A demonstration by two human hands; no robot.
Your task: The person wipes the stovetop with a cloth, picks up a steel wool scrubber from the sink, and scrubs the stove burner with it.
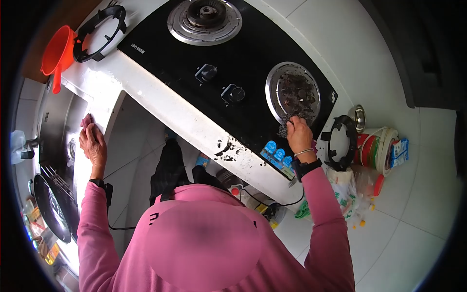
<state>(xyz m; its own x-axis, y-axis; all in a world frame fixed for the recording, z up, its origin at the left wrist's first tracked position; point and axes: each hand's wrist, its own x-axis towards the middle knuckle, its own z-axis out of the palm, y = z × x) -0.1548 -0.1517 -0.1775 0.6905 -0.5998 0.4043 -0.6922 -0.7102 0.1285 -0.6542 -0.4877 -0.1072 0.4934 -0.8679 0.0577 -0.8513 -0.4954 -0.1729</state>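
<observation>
My right hand (299, 135) is closed on a dark steel wool scrubber (283, 129), at the lower rim of the right burner plate (277, 108). Black burnt residue covers much of that plate's middle. My left hand (92, 145) grips a folded dark red cloth (87, 120) at the counter edge beside the sink. Both burner plates sit in a black glass gas stove (180, 58) with two knobs. Dark crumbs (227, 148) lie on the white counter strip in front of it.
A black pot support (99, 34) lies at upper left beside an orange ladle (57, 51). Another pot support (340, 142) rests right of the stove, near a small metal bowl (359, 118), a bucket (379, 146) and plastic bags (343, 187). A black wok (54, 209) stands at left.
</observation>
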